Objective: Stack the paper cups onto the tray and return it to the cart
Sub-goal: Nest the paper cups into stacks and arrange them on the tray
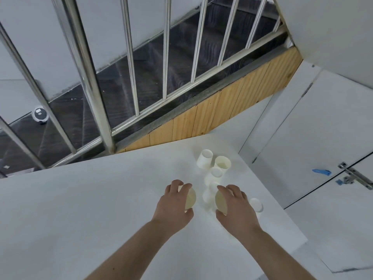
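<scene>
The left hand [173, 203] curls round one paper cup [190, 198] and the right hand [234, 205] round another [221, 201], their open mouths facing each other, probably to nest them. Between the hands stands a small white stack [209, 196]; more smooth, tapered cups [204, 159] sit beyond on the matte white surface [101, 199]. No tray or cart shows.
</scene>
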The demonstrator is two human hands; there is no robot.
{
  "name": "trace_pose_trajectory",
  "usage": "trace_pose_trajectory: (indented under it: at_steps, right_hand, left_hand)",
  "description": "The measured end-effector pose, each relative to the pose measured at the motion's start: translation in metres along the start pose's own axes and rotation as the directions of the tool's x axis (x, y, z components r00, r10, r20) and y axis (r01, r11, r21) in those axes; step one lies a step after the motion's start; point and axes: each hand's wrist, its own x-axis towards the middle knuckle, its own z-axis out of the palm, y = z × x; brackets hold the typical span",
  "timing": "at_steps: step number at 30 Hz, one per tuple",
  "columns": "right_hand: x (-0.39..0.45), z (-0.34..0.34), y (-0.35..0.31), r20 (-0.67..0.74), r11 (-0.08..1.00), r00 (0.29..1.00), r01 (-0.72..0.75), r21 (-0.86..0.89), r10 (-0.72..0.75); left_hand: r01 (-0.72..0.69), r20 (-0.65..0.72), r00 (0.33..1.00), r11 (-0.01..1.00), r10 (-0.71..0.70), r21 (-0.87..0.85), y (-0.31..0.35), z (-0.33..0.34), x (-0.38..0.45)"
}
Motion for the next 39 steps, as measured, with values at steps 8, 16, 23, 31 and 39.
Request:
trace_pose_trajectory:
  at_steps: [8, 16, 23, 31, 39]
  right_hand:
    - [-0.077, 0.017, -0.054, 0.013, 0.986, 0.987, 0.161, 0.038, -0.162]
    - [-0.145, 0.045, -0.108, 0.039, 0.955, 0.959, 0.276, 0.109, -0.281]
    - [-0.182, 0.058, -0.167, 0.063, 0.913, 0.918, 0.379, 0.152, -0.392]
    - [-0.197, 0.067, -0.255, 0.055, 0.878, 0.882, 0.458, 0.141, -0.469]
    - [-0.199, 0.087, -0.355, 0.076, 0.860, 0.863, 0.481, 0.171, -0.499]
  left_hand:
    - [0.068, -0.070, 0.995, 0.997, -0.069, -0.025, -0.016, -0.007, -0.114]
    - [0.176, -0.128, 0.975, 0.984, -0.180, -0.043, -0.035, -0.018, -0.226]
    - [0.273, -0.187, 0.942, 0.961, -0.278, -0.052, -0.069, -0.040, -0.295]
    - [0.295, -0.312, 0.901, 0.953, -0.302, -0.069, -0.132, -0.084, -0.341]
    - [0.331, -0.339, 0.880, 0.941, -0.333, -0.066, -0.224, -0.140, -0.377]
